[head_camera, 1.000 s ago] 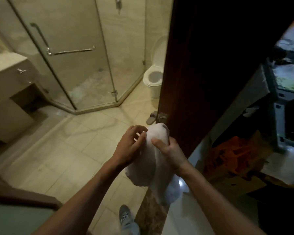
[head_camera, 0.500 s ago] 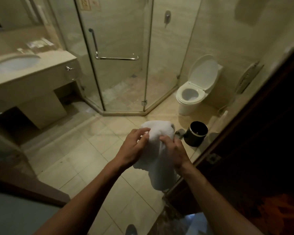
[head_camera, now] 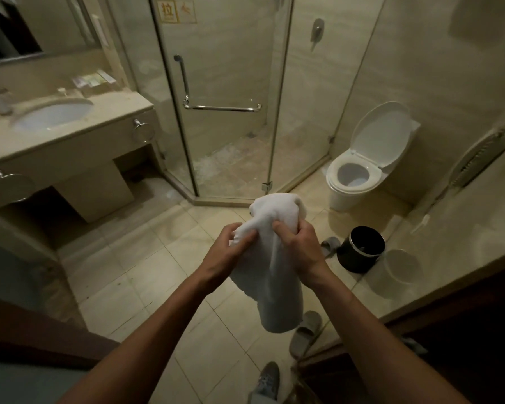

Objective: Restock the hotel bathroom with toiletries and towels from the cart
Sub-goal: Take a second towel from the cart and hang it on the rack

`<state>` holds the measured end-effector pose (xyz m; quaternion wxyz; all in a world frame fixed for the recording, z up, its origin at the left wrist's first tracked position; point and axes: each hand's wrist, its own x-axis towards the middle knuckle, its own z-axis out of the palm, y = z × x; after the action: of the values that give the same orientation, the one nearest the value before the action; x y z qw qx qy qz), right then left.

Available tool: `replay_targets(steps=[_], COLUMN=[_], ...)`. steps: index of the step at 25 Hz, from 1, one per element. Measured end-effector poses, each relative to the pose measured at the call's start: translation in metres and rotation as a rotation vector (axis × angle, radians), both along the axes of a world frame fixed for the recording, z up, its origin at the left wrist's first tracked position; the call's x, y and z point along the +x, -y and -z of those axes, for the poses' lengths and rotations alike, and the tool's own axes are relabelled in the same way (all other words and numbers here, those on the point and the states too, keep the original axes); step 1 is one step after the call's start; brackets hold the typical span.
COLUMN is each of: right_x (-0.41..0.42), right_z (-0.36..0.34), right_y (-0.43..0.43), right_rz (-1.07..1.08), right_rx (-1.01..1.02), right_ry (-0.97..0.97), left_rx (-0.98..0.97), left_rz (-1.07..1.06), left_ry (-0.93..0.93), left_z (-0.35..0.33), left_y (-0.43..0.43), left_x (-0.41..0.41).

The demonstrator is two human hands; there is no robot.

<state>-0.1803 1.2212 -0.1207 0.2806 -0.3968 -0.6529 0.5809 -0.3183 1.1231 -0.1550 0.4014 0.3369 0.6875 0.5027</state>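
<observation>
Steps clear of the door (head_camera: 478,330), reduced to a dark wedge at lower right after filling half the view a second ago; no cart in sight any more, only the bathroom, whole, mirror (head_camera: 12,30) to toilet (head_camera: 359,170). Carries the towel (head_camera: 277,287) in mid-air over the floor (head_camera: 134,281), well short of every fixture, bunched at the top and hanging loose below, touching nothing else. Pinches a fold at the upper edge with the left hand (head_camera: 228,252); clenches the bunch just beside it with the right hand (head_camera: 301,249). Keeps the same two-handed hold as a moment ago, fingers apparently working the cloth open. Suggests one towel across the threshold and close to delivery, hanging or folding not yet done. Underfoot, pale square tiles, dulled by smears and grit near the shower (head_camera: 231,156). Straight ahead, that glass enclosure, with a chrome bar (head_camera: 222,107) across its door, a likely perch for the towel. At left, a stone counter (head_camera: 120,107) with an oval sink (head_camera: 53,115) set into it, small packets (head_camera: 94,80) at the back beneath the mirror, two chrome rings (head_camera: 143,131) on the front. At right, the toilet, lid up. Near it, a black bin (head_camera: 362,249). Smallest, grey slippers (head_camera: 305,330), one by the bin, one just under the towel's hanging end.
</observation>
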Motion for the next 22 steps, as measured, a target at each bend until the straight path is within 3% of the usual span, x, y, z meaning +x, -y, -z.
replay_targets(steps=[5,14,22], right_x=[-0.037,-0.086,-0.161], right_z=[0.012,0.033,0.043], right_y=[-0.068,-0.163,-0.273], right_rz=[0.017,0.16,0.233], right_rx=[-0.019,0.272,0.161], right_ry=[-0.041,0.09,0.082], left_rx=[0.106,0.169,0.118], left_rz=[-0.172,-0.242,-0.247], left_ry=[-0.038,-0.343,-0.088], left_z=[-0.004,0.009,0.038], left_y=[-0.066,-0.169,-0.308], left_x=[-0.031,-0.09,-0.182])
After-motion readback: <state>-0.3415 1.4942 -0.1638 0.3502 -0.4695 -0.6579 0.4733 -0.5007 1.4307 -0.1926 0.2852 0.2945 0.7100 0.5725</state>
